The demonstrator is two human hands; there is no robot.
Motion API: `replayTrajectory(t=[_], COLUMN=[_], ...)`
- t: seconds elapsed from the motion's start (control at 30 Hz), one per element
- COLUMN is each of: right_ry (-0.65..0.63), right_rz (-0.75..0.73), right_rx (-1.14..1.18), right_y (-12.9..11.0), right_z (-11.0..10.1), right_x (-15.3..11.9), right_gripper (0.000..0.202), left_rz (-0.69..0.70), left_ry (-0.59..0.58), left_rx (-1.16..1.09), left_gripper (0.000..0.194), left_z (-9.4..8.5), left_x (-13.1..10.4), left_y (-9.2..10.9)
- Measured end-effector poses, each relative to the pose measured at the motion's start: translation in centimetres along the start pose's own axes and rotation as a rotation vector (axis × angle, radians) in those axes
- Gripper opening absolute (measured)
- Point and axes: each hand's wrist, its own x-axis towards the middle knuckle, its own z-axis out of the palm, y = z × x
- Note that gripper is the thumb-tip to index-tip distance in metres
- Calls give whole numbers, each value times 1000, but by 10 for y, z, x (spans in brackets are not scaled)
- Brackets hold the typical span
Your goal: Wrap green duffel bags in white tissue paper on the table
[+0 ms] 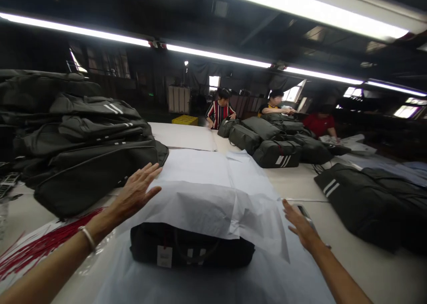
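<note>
A dark bag [147,246] with a white tag [164,256] and two white stripes lies in front of me. White tissue paper [200,206] covers its top, and more paper spreads beneath it. My left hand [138,190], with fingers stretched out, is at the left edge of the paper near the bag pile. At the paper's right edge my right hand [300,221] is spread, holding nothing. A grey object [306,215] is partly hidden behind that hand.
Dark bags [96,161] are piled at the left, beside red cords [50,244]. More bags [278,153] stand ahead on the white table [283,179], and others [363,206] lie at the right. Several people work beyond; a yellow crate [184,120] is behind.
</note>
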Motion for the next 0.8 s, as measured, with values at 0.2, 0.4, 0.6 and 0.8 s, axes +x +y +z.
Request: replayTrajectory(t=[0.2, 0.4, 0.6, 0.8], right_ry=[-282, -208, 107, -153], right_rz=[215, 311, -102, -413], right_rx=[715, 339, -78, -33], right_y=[6, 39, -29, -94], right_z=[28, -3, -7, 50], right_x=[11, 6, -8, -35], right_gripper=[55, 77, 64, 60], left_rz=[-86, -86, 8, 182], left_ry=[-309, -271, -264, -352], left_rx=[-10, -47, -88, -267], left_gripper=[58, 59, 54, 45], left_z=[64, 66, 54, 21], left_x=[-8, -21, -12, 12], left_y=[-7, -6, -1, 36])
